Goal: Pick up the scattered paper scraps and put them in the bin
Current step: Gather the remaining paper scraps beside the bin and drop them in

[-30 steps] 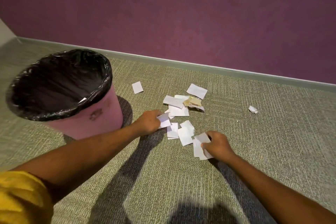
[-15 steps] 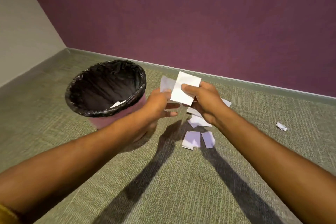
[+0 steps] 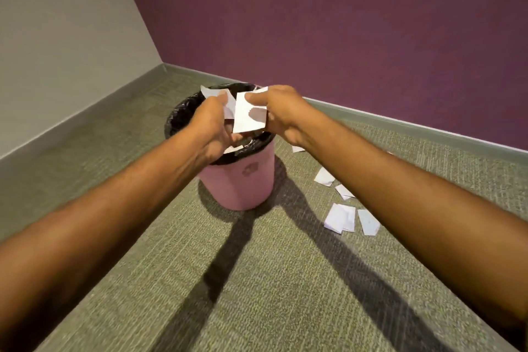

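Both hands had swung from beside the pink bin (image 3: 237, 180) to over its mouth. There the left hand (image 3: 213, 123) pinched small scraps (image 3: 213, 92) and the right hand (image 3: 281, 114) a larger scrap (image 3: 247, 117). Each grip would best open low, inside the rim. Other scraps (image 3: 341, 216) lay on the carpet (image 3: 257, 280).

Both hands — left (image 3: 213, 126), right (image 3: 278, 111) — pinch white paper scraps (image 3: 247, 116) over the pink bin (image 3: 240, 180).

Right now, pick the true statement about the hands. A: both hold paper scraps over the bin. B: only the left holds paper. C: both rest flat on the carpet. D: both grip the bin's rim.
A: the left hand and the right hand each pinch white paper scraps above the pink bin.
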A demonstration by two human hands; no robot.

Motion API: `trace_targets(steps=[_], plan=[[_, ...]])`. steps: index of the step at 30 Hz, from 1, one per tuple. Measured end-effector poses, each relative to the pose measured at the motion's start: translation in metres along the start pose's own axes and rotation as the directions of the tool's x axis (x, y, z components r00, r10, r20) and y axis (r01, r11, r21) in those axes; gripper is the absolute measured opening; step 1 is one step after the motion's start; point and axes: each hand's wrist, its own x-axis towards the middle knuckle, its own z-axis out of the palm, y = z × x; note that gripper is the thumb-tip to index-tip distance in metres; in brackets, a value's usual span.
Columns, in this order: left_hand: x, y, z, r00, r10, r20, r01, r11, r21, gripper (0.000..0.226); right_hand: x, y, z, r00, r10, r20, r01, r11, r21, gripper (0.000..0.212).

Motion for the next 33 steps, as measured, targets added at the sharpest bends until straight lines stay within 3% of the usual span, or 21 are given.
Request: trace_targets(steps=[6, 11, 14, 17, 21, 25, 28, 33], plan=[[0.004, 0.009, -0.027, 0.991, -0.124, -0.051, 0.128, 0.988, 0.089, 0.042, 0.001, 0.013, 0.012, 0.999, 0.042, 0.017, -0.042, 0.999, -0.018, 0.014], [0.012, 0.004, -0.028, 0.99, -0.105, -0.094, 0.122, 0.973, 0.196, 0.022, -0.005, 0.015, -0.002, 0.999, 0.029, 0.017, -0.029, 0.999, 0.042, 0.016], [0.015, -0.001, -0.018, 0.99, 0.011, -0.139, 0.014, 0.984, 0.179, 0.022, -0.013, 0.015, -0.021, 1.0, 0.012, -0.001, -0.012, 0.999, 0.051, 0.01], [0.003, -0.004, 0.009, 0.987, 0.159, -0.03, -0.151, 0.971, 0.183, 0.015, -0.017, 0.023, -0.046, 0.999, 0.011, -0.039, -0.009, 1.0, 0.029, 0.013], [-0.007, -0.024, 0.046, 0.961, 0.194, 0.198, -0.245, 0.927, 0.284, 0.022, -0.023, 0.042, -0.088, 0.993, 0.044, -0.113, -0.044, 0.999, 0.004, 0.012], [-0.002, -0.071, 0.077, 0.919, 0.092, 0.382, -0.258, 0.875, 0.41, 0.02, -0.034, 0.073, -0.135, 0.973, 0.101, -0.205, -0.111, 0.993, -0.039, 0.013], [0.01, -0.112, 0.094, 0.903, -0.013, 0.429, -0.24, 0.814, 0.529, 0.013, -0.041, 0.101, -0.169, 0.94, 0.153, -0.304, -0.178, 0.982, -0.057, 0.016], [0.036, -0.174, 0.109, 0.875, -0.114, 0.47, -0.315, 0.603, 0.733, 0.008, -0.053, 0.147, -0.216, 0.883, 0.202, -0.425, -0.268, 0.958, -0.101, 0.017]])
